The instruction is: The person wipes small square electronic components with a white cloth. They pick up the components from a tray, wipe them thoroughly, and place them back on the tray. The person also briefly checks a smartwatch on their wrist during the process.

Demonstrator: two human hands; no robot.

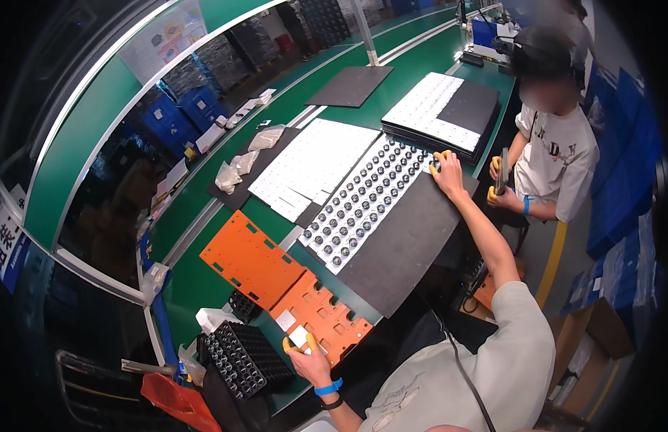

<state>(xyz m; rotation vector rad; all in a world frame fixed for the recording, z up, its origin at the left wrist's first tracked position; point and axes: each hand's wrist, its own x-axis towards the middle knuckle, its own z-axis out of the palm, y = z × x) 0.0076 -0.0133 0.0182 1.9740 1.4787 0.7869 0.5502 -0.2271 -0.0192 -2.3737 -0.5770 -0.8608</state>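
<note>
Left hand [311, 361] pinches card [299, 335] over green bench [181, 284], right hand's [447, 176] grip unclear, crates [168, 121] beyond.

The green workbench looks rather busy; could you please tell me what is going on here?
The person's left hand holds a small white plate at the orange tray. The right hand is at the far end of the rows of dark round parts; its grip is unclear. To the right, a co-worker holds a dark flat stack.
</note>
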